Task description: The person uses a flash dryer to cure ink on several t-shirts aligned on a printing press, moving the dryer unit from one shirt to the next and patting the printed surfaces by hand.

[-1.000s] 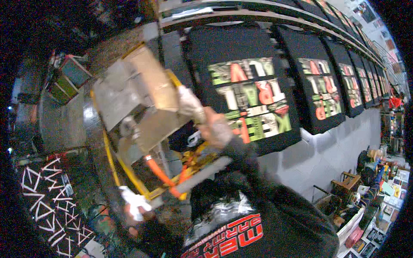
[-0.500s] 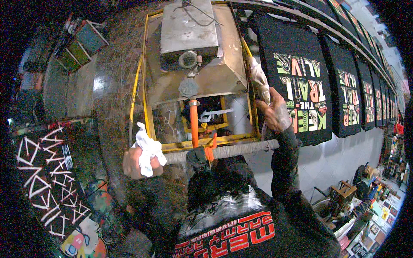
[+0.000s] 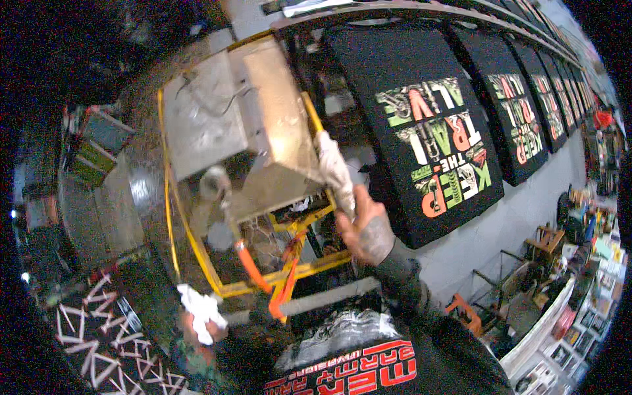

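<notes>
A metal heater-like unit [image 3: 204,112] sits in a yellow frame [image 3: 217,283], with an orange hose [image 3: 253,266] running from it toward me and a grey wrapped bar [image 3: 336,293] across the near end. My right hand [image 3: 365,227] is closed round a cloth-wrapped handle [image 3: 334,168] on the frame's right side, near the closest black T-shirt [image 3: 355,59] with multicoloured lettering. At the lower left, my left hand [image 3: 201,332] grips the other handle, where a white rag [image 3: 197,303] covers most of the fingers.
More printed black shirts [image 3: 517,131] form a long row on a rail [image 3: 421,14] to the right. Screen frames [image 3: 99,141] lie at upper left, a dark panel with pale strokes [image 3: 92,349] at lower left. Stools, boxes and clutter [image 3: 553,237] line the right edge.
Half a second ago the unit appeared upright; now it appears slanted left again, as a second ago. The shirts sit higher and at a slant in view. Both hands still hold the handles.
</notes>
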The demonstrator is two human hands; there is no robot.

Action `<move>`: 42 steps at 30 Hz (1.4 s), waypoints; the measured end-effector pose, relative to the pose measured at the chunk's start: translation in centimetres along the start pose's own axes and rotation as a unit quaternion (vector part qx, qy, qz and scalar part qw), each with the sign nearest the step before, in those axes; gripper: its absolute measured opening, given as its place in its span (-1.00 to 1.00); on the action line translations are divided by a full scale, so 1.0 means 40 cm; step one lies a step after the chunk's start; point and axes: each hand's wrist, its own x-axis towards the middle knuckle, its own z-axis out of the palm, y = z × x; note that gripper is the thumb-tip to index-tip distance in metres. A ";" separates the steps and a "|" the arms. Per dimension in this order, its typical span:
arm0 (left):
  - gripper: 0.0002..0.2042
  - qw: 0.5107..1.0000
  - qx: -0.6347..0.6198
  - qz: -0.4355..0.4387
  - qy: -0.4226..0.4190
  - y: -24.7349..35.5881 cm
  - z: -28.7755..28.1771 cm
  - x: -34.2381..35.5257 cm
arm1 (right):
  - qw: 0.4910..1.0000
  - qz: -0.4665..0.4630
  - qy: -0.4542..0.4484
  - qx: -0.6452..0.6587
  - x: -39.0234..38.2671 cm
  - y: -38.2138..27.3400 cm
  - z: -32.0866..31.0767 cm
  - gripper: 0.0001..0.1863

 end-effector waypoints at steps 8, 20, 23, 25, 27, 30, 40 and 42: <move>-0.73 0.884 0.122 0.306 0.332 -0.054 0.078 0.059 | 0.998 0.039 -0.021 0.040 -0.019 -0.046 0.021 -0.58; -0.73 0.869 0.136 0.337 0.335 -0.050 0.091 0.038 | 0.998 0.014 -0.048 0.049 -0.019 -0.058 0.043 -0.55; -0.73 0.867 0.136 0.344 0.333 -0.049 0.092 0.034 | 0.998 -0.002 -0.038 0.055 -0.004 -0.063 0.039 -0.55; -0.73 0.866 0.139 0.350 0.328 -0.045 0.096 0.041 | 0.998 -0.024 -0.018 0.063 0.000 -0.048 0.043 -0.55; -0.74 0.864 0.142 0.352 0.330 -0.036 0.089 0.035 | 0.997 -0.009 -0.030 0.069 0.005 -0.059 0.044 -0.55; -0.74 0.858 0.156 0.368 0.324 -0.007 0.093 0.057 | 0.996 -0.022 -0.029 0.080 0.041 -0.056 0.057 -0.54; -0.74 0.802 0.215 0.479 0.285 0.284 0.123 0.216 | 0.993 -0.041 0.018 0.109 0.277 -0.154 0.111 -0.57; -0.74 0.785 0.221 0.503 0.285 0.349 0.113 0.249 | 0.994 -0.037 -0.004 0.102 0.352 -0.184 0.128 -0.56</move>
